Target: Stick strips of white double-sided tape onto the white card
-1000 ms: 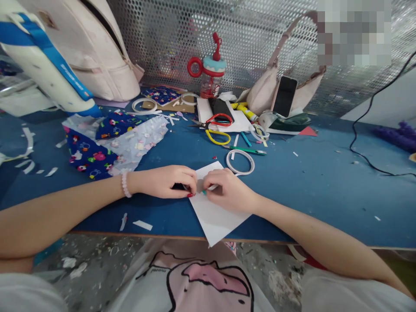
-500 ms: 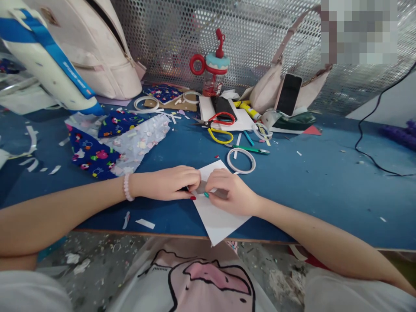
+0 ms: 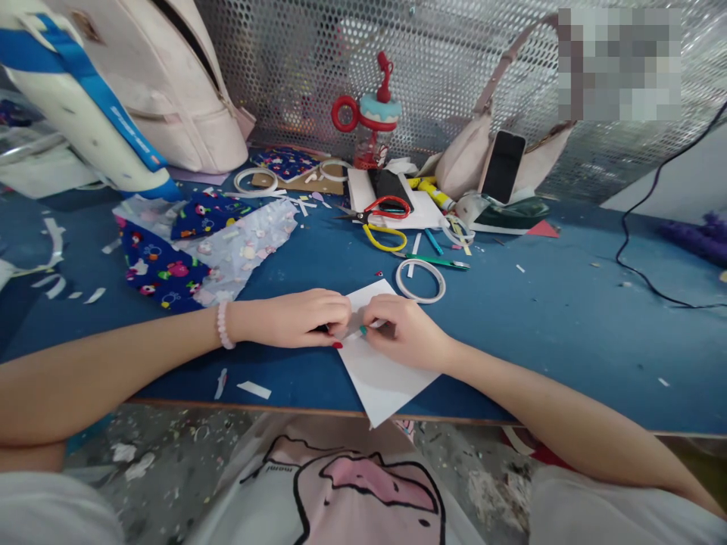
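A white folded paper piece (image 3: 386,382) lies at an angle at the table's front edge, one corner reaching over it. My left hand (image 3: 310,319), with a beaded bracelet at the wrist, is closed on the paper's left edge, thumb on the border. My right hand (image 3: 403,333) rests over the paper's right part, thumb and forefinger pinched on a thin white strip (image 3: 375,324). Part of that strip is hidden by the fingers. Just behind the right hand lies a roll of white tape (image 3: 421,281).
Red-and-yellow scissors (image 3: 383,219), a green cutter (image 3: 437,262) and a blue pen (image 3: 434,241) lie behind the hands. Patterned blue wrapping paper (image 3: 164,265) is at left. Farther back stand a cup (image 3: 375,125), a phone (image 3: 503,166) and a backpack (image 3: 187,113).
My right thumb and forefinger have shifted slightly right and up with the strip between them. My left hand has barely moved.
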The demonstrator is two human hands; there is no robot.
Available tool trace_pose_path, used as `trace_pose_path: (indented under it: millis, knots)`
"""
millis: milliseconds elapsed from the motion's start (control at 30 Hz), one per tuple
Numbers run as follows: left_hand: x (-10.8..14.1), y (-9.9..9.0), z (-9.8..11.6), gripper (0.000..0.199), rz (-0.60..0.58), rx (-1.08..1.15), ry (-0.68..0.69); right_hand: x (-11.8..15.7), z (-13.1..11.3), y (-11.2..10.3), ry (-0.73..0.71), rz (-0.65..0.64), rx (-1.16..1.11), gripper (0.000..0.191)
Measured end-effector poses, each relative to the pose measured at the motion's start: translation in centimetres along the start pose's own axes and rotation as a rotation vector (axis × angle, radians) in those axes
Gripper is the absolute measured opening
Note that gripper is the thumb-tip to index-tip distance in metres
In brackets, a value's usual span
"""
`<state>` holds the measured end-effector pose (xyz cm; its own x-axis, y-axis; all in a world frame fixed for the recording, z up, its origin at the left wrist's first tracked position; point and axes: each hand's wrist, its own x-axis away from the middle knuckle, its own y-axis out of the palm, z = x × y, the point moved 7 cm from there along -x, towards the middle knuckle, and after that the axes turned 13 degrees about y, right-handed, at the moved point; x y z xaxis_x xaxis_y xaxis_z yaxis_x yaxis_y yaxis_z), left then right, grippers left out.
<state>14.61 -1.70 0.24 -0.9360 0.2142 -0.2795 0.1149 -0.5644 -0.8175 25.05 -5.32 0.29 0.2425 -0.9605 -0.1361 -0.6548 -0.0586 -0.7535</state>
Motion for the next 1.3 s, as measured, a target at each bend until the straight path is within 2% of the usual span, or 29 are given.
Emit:
trace_pose_path:
  millis: [367, 600, 833, 1300]
  knots:
    - [0.2, 0.0, -0.2, 0.004, 0.020, 0.020, 0.049, 0.1, -0.1, 0.5, 0.043, 0.000, 0.212, 0.011]
    - [0.3, -0.1, -0.4, 0.011, 0.017, 0.045, 0.054, 0.2, -0.5, 0.8, 0.042, 0.011, 0.344, 0.010]
    - [0.6, -0.1, -0.7, 0.009, 0.027, 0.023, 0.043, 0.4, -0.6, 0.8, -0.045, 0.068, 0.395, 0.013]
    - [0.6, -0.1, -0.6, 0.013, 0.029, 0.024, 0.045, 1.2, -1.8, 0.3, -0.256, 0.228, 0.355, 0.019]
